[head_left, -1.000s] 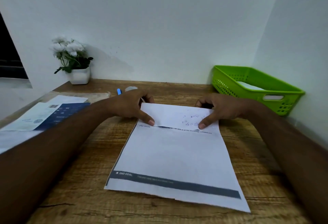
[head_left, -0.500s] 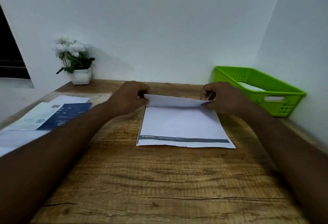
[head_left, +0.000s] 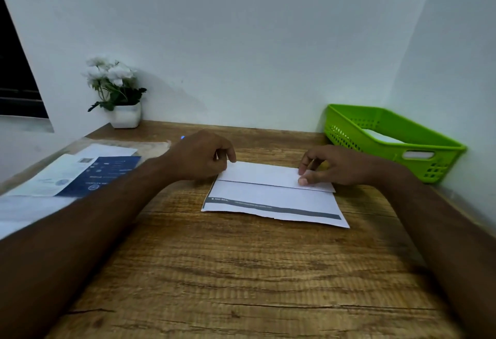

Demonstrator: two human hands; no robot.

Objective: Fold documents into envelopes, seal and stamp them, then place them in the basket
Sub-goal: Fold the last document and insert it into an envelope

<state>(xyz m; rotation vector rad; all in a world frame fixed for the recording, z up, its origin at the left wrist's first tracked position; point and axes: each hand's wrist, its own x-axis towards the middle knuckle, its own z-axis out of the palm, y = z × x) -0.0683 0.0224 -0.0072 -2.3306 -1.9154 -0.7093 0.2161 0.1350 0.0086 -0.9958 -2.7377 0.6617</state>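
A white document (head_left: 271, 199) with a dark grey band along its near edge lies on the wooden table. Its far part is folded over toward me into a flap (head_left: 265, 174). My left hand (head_left: 201, 156) rests on the flap's left end with the fingers curled. My right hand (head_left: 330, 166) presses the flap's right end with thumb and fingertips. A green plastic basket (head_left: 357, 137) stands at the far right against the wall, with something white lying inside it.
More papers (head_left: 80, 172), one with a blue printed panel, lie at the left edge of the table. A white pot of white flowers (head_left: 118, 97) stands at the back left. A small blue object (head_left: 182, 137) peeks out behind my left hand.
The paper has gone from nearly flat and close to me to folded and farther away. The far flap now lies flat on the sheet, and both hands press its ends.
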